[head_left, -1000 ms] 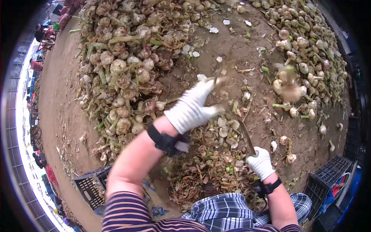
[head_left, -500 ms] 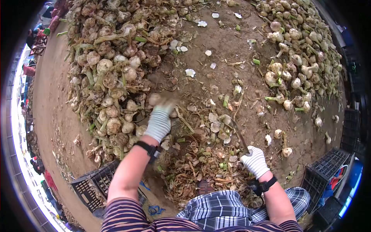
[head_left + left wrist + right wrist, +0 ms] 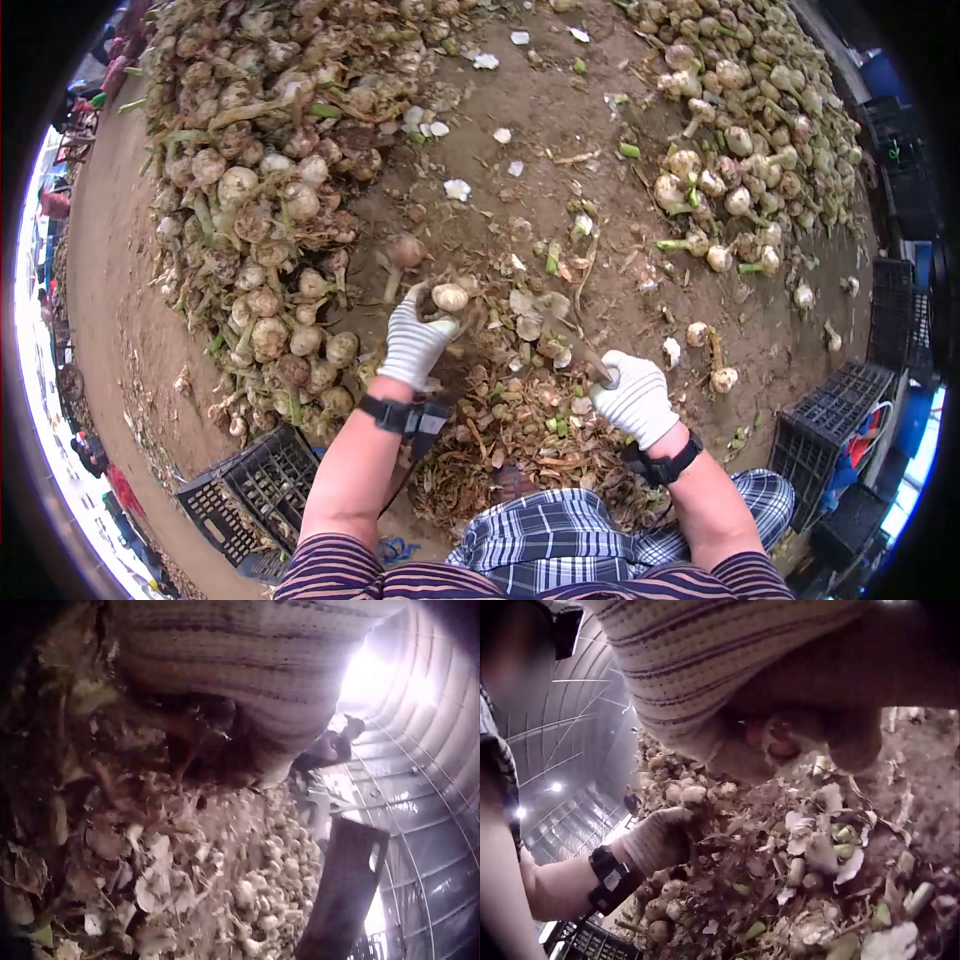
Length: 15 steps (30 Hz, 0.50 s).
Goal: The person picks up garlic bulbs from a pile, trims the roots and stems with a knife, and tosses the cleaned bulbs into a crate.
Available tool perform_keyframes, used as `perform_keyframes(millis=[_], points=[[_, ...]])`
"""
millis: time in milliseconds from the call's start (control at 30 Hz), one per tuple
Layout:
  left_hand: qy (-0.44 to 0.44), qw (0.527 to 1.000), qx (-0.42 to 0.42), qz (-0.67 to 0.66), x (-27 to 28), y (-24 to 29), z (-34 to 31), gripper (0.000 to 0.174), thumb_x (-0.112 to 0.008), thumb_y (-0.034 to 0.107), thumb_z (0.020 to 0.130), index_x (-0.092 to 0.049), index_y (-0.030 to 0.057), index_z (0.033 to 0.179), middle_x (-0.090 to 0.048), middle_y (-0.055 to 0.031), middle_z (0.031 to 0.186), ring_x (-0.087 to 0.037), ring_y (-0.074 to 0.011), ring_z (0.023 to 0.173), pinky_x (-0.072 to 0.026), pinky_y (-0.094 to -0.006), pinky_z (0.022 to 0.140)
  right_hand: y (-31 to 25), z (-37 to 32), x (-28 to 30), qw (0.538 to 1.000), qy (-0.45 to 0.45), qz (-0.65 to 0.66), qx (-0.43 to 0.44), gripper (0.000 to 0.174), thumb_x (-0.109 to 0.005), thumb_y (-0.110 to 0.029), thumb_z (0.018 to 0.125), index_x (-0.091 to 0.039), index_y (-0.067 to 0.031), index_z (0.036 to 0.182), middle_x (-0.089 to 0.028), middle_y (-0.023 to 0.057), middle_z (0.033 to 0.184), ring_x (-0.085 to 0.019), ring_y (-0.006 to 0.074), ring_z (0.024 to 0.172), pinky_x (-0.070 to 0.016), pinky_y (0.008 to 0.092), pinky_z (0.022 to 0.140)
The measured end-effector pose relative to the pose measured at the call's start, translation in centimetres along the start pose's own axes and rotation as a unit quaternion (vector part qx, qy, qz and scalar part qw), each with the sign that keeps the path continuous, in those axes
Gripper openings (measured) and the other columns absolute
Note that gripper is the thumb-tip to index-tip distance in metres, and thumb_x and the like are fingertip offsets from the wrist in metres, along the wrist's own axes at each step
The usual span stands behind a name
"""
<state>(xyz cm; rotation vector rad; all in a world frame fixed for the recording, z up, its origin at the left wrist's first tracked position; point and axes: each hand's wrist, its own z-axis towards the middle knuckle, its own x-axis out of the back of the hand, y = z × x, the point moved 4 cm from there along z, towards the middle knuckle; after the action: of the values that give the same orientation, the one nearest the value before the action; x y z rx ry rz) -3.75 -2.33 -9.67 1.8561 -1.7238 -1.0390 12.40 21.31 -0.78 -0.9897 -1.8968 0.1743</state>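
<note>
Head: the left hand (image 3: 415, 340) clasps a garlic bulb (image 3: 449, 297) above the scraps (image 3: 520, 425); the right hand (image 3: 635, 398) clenches a knife (image 3: 590, 358) (blade mostly hidden). Left wrist: dim, grip unclear. Right wrist: bulb held up; trimming seems next, needing the stalk set against the blade.

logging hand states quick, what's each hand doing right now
Left hand: closed, holding a garlic bulb.
Right hand: closed, gripping a knife by its handle.

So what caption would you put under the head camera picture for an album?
Gloved left hand holds a garlic bulb over scattered trimmings while the right hand grips a knife.
</note>
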Motion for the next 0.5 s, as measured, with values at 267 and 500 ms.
perform_keyframes(millis=[267,500], points=[[-0.200,0.937,-0.111,0.265,-6.1,3.8,-8.8,0.055,-0.064,0.001,0.080,-0.040,0.0029,0.130,-0.059,-0.0048,0.103,-0.057,-0.0127,0.096,-0.0482,-0.0266,0.085,-5.0,-0.9,2.1,0.983,-0.016,-0.093,0.158,0.019,-0.057,-0.019,0.071,-0.064,-0.0119,0.087,-0.061,0.0140,0.067,-0.061,0.0336,0.062,-0.0478,0.0414,0.054],[-0.223,0.945,-0.075,0.228,-5.2,-1.8,-8.3,0.030,-0.051,0.020,0.092,-0.041,0.0064,0.117,-0.060,-0.0051,0.091,-0.061,-0.0157,0.081,-0.0535,-0.0282,0.071,-6.0,-1.2,0.7,0.983,-0.005,-0.039,0.180,0.013,-0.060,-0.020,0.066,-0.062,-0.0103,0.075,-0.059,0.0146,0.064,-0.058,0.0349,0.059,-0.0466,0.0410,0.052]])
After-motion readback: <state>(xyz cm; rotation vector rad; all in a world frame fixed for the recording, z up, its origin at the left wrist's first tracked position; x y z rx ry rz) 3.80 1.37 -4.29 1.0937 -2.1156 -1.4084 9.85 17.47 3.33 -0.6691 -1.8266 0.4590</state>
